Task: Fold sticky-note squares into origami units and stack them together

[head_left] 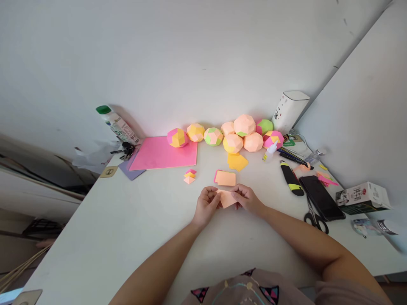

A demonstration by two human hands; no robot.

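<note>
My left hand [206, 204] and my right hand [247, 198] meet over the white table [127, 228], both pinching a small peach paper square [227, 198] from either side. Just beyond it lies a stack of peach notes on pink ones [225, 178]. A small pile of folded paper units [190, 176] in pink, yellow and peach sits to the left of that stack.
Several paper polyhedron balls [233, 133] line the wall, with yellow sheets [237, 161] and a pink pad [163, 153] nearby. To the right lie a glue bottle [269, 151], a highlighter [291, 180], a phone [321, 197], scissors [314, 217] and a carton [362, 198]. Keys [124, 150] and a spray bottle [117, 123] sit far left.
</note>
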